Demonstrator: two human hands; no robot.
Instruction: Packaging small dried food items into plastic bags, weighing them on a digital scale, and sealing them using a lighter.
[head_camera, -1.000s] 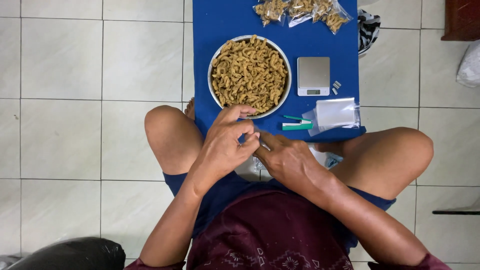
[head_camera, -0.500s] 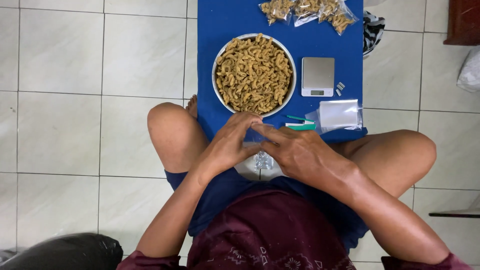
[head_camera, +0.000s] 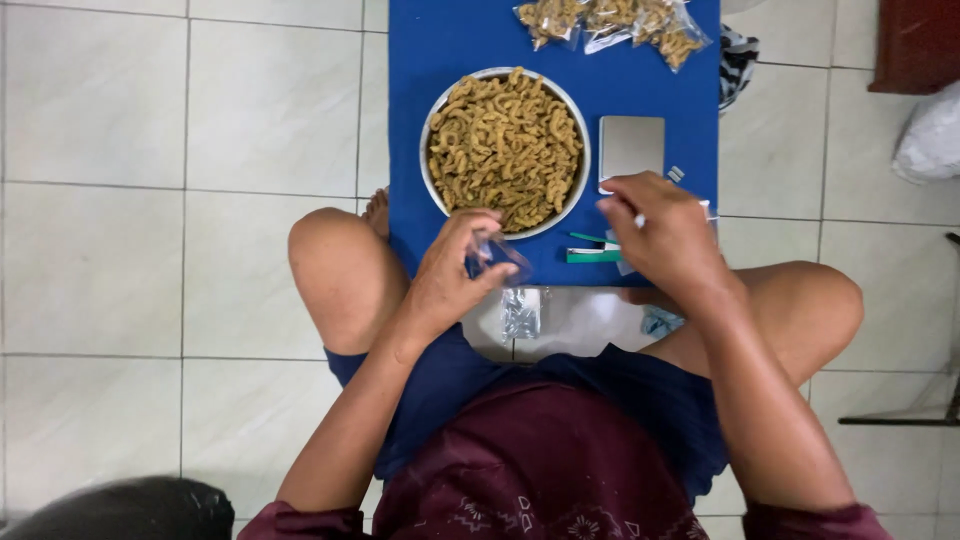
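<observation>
Left hand (head_camera: 452, 272) grips clear bag (head_camera: 497, 255) beside bowl (head_camera: 432, 130) rim; right hand's (head_camera: 662, 232) grip unclear

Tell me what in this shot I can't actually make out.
Head view only:
- Stack of clear bags: mostly covered by the right hand.
- Left hand: pinches a clear plastic bag; see-through, contents unclear.
- Filled snack packets: cut off by the top edge.
- Small silver scale: display too small to tell.

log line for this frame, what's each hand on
left hand: holds clear bag by bowl | right hand: over bag stack beside scale | stapler between hands
</observation>
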